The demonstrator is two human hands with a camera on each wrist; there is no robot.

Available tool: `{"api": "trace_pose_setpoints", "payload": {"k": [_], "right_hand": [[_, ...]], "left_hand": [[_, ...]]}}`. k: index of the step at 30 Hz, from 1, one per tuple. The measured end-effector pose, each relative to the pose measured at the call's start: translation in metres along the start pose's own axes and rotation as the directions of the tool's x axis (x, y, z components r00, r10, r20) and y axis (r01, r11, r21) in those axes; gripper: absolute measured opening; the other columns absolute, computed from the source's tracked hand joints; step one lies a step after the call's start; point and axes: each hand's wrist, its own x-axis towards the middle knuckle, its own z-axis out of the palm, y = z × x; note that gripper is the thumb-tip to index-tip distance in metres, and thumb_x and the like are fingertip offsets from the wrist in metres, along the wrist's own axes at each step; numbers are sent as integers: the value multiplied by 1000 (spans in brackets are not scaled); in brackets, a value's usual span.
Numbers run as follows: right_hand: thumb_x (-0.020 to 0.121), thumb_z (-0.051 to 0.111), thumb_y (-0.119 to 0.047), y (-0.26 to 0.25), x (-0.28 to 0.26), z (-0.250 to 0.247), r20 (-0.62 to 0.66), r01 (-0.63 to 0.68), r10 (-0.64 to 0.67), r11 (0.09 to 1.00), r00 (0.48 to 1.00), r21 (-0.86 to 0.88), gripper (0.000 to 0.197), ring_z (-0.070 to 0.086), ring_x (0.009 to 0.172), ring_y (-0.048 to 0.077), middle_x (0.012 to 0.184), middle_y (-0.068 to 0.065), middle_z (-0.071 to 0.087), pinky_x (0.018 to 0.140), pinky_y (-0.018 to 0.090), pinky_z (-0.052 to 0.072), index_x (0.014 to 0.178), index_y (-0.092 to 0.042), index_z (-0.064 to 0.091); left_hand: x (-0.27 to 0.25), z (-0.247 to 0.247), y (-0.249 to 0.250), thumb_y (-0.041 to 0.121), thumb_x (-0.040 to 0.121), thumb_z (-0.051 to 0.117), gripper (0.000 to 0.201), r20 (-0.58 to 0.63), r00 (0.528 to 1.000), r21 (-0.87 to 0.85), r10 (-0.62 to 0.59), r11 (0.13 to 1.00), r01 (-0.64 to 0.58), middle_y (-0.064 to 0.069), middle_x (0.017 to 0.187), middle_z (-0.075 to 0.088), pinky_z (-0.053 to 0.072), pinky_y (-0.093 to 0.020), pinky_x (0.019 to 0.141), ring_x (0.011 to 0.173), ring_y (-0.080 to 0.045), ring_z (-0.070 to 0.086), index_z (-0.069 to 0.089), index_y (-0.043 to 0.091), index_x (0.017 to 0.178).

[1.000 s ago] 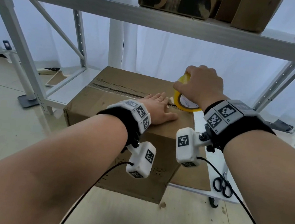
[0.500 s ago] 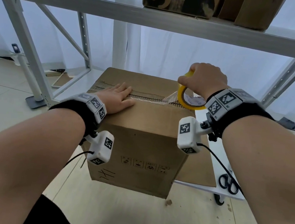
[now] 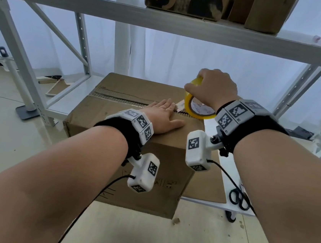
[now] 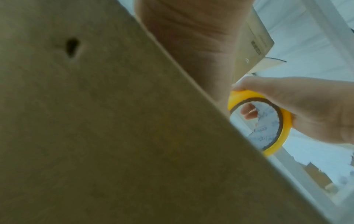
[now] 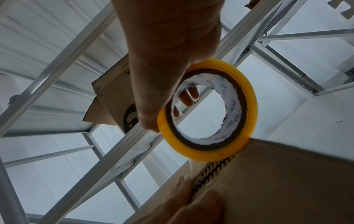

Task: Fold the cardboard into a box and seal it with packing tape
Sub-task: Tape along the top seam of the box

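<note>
Box (image 3: 125, 137) base—hidden by forearms; scissors (image 3: 239, 198) partly covered.

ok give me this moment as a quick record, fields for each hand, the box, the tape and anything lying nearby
left hand: flat on the box top, fingers at the seam
right hand: grips the tape roll
box: flaps closed, seam partly taped
tape roll: yellow, at the seam's right end
scissors: on the white surface, right of the box
</note>
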Motion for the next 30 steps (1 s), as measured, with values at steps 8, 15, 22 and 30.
{"api": "trace_pose_setpoints", "payload": {"k": [8, 15, 22, 30], "right_hand": [[73, 62, -66, 24, -4, 7, -23, -115, 133, 920, 991, 375, 74, 52, 106, 26, 113, 8, 53, 81, 38, 45, 120, -11, 48], [74, 61, -60, 16, -4, -8, -11, -137, 140, 980, 990, 143, 67, 51, 107, 31, 115, 9, 54, 83, 43, 45, 116, -9, 49], [72, 63, -63, 35, -5, -16, 43, -173, 176, 983, 984, -59, 61, 49, 103, 32, 105, 10, 53, 83, 43, 39, 100, -11, 48], [67, 63, -57, 50, -6, -1, 86, -203, 192, 968, 978, 145, 53, 53, 92, 28, 79, 1, 49, 80, 46, 47, 95, -13, 51]], "left_hand": [[2, -1, 0, 66, 92, 23, 80, 14, 1000, 4, -12, 1000, 12, 0, 159, -7, -1, -34, 119, 146, -13, -5, -2, 18, 151], [1, -1, -3, 65, 92, 24, 81, 1, 1000, 7, -3, 1000, 3, 0, 159, -7, 1, -33, 119, 146, -12, -4, -3, 17, 151], [2, 1, -3, 65, 92, 23, 80, 7, 1000, 17, 3, 1000, -3, 0, 159, -8, -1, -33, 119, 146, -12, -5, -3, 17, 151], [2, -2, 3, 67, 91, 22, 80, 10, 1000, 39, -26, 999, 26, -2, 159, -7, -1, -36, 118, 146, -16, -5, -1, 21, 152]]}}
